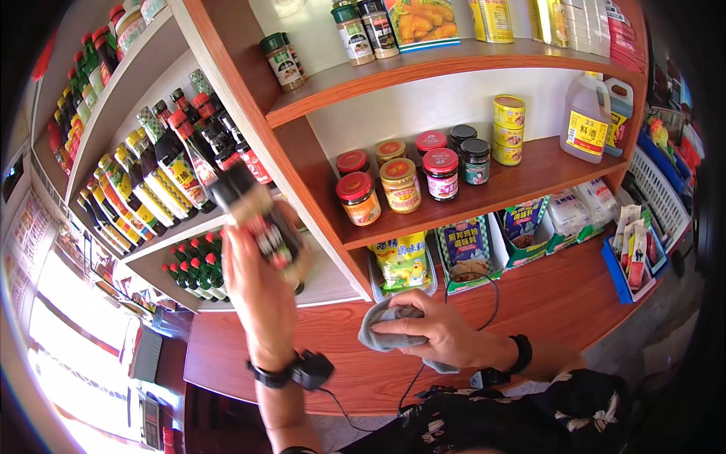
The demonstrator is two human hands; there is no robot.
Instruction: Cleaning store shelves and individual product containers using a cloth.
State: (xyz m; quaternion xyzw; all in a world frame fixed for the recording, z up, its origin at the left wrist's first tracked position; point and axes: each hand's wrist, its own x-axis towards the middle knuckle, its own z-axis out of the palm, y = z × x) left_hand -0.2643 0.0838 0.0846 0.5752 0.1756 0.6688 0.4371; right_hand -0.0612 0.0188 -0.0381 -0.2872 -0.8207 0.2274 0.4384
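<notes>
My left hand (261,295) is raised in front of the bottle shelf, closed round a black-capped seasoning jar (276,234) with a dark label. The jar is tilted and smeared by motion, and my palm hides part of it. Over the wooden counter (325,363), my right hand (439,329) grips a crumpled grey cloth (376,333). Several similar seasoning jars (283,62) stand on the upper shelf, away from both hands.
Dark sauce bottles (181,159) crowd the left shelves. Lidded jars (359,200), stacked yellow cans (509,129) and a jug (586,121) stand on the middle shelf. Seasoning packets (465,250) fill boxes beneath. A blue basket (620,272) sits right, and a black cable (495,303) crosses the counter.
</notes>
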